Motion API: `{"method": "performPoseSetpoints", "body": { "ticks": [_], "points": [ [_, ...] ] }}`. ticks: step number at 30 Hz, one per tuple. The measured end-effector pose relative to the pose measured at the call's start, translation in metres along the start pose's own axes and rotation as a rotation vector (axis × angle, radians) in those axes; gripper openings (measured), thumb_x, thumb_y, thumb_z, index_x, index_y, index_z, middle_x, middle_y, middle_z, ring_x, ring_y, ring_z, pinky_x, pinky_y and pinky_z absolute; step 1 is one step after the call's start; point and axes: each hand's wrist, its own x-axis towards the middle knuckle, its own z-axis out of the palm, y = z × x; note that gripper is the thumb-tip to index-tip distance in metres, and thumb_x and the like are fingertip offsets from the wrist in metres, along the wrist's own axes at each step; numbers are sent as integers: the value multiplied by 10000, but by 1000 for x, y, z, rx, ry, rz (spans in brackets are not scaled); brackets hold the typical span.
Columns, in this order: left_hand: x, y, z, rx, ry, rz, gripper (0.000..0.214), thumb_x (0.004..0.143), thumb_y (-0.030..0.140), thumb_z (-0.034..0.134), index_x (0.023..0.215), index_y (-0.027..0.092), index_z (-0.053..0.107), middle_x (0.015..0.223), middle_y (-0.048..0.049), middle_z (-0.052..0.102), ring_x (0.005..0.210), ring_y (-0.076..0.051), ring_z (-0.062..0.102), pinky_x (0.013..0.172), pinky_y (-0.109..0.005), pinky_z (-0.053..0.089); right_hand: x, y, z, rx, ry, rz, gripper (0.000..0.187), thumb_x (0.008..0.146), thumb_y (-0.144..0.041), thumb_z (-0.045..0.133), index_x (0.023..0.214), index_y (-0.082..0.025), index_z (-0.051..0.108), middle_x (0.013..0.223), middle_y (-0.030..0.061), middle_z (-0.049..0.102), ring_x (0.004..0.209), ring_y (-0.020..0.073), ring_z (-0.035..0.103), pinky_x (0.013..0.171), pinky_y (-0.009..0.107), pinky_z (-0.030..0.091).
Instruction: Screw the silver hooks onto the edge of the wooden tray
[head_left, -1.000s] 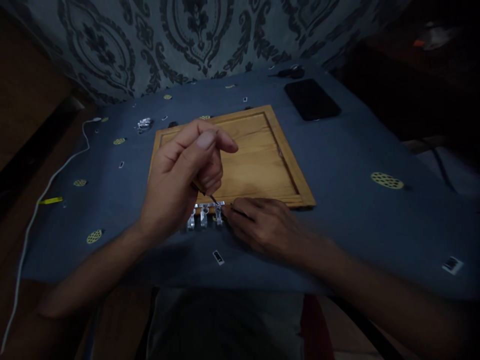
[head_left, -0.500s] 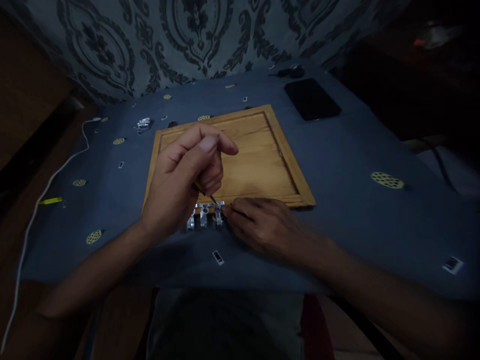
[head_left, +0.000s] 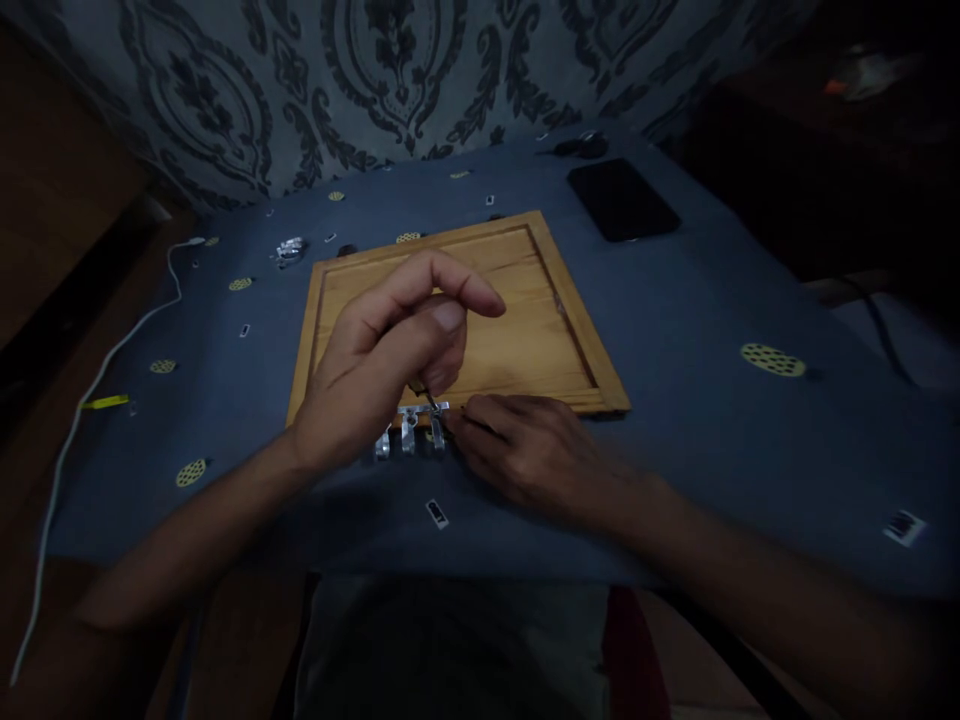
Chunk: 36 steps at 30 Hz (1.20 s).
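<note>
My left hand (head_left: 375, 365) is closed in a pinch round a thin screwdriver (head_left: 427, 397) whose tip points down onto a small shiny metal part (head_left: 409, 430) with three prongs. That part lies on the blue cloth at the near edge of a wooden tray (head_left: 517, 320). My right hand (head_left: 525, 450) rests on the cloth just right of the part, fingers curled and pressing its right end. What lies under those fingers is hidden.
A black phone (head_left: 622, 198) lies at the back right of the blue table (head_left: 712, 300). Another shiny metal piece (head_left: 289, 248) sits at the back left. Several small yellow perforated discs (head_left: 772, 360) and tiny chips are scattered about. A white cable (head_left: 90, 380) runs along the left edge.
My left hand has shifted slightly right and its fingers have rolled round the screwdriver. The right hand and the metal part stay put.
</note>
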Motion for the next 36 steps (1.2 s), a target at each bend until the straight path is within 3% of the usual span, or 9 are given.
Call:
{"method": "performPoseSetpoints", "body": {
  "ticks": [6, 11, 20, 27, 31, 36],
  "points": [
    [-4, -6, 7, -101, -72, 74, 103, 963, 238, 608, 923, 205, 698, 543, 57, 395, 471, -100, 353, 454, -249, 278, 0, 0, 0, -2, 26, 2, 211, 1003, -105, 492, 905, -134, 676, 806, 36, 674, 647, 159, 593, 584, 330, 439],
    [-1, -8, 11, -73, -143, 97, 117, 980, 236, 565, 946, 220, 675, 541, 73, 383, 437, -88, 319, 447, -251, 274, -1, 0, 2, -4, -21, 12, 222, 1009, -111, 462, 961, -146, 676, 862, 50, 708, 666, 159, 605, 577, 335, 416],
    [6, -5, 4, 10, -275, -9, 125, 964, 339, 599, 1006, 261, 687, 486, 87, 305, 405, -109, 309, 455, -271, 299, -1, 1, 3, 26, -37, 7, 235, 1012, -112, 453, 966, -129, 683, 919, 86, 730, 697, 175, 622, 585, 343, 460],
    [13, 1, 2, -84, -309, -120, 145, 865, 185, 586, 947, 228, 697, 477, 84, 356, 391, -65, 256, 448, -218, 267, -1, 0, 3, 3, -26, 9, 246, 1004, -101, 473, 987, -122, 717, 916, 81, 749, 697, 171, 653, 594, 329, 498],
    [18, 0, -5, -111, -293, -108, 126, 836, 187, 593, 912, 202, 692, 464, 81, 366, 389, -72, 271, 441, -216, 275, 0, 0, 2, 3, 10, 7, 212, 1003, -120, 509, 987, -111, 720, 900, 70, 747, 694, 175, 666, 596, 317, 501],
    [13, -2, -3, 10, -135, -38, 112, 937, 285, 645, 932, 186, 696, 666, 17, 573, 573, -111, 527, 572, -236, 455, 0, 1, 1, 28, -6, -11, 191, 1003, -104, 510, 1044, -95, 696, 874, 70, 725, 722, 184, 665, 664, 327, 515]
  ]
}}
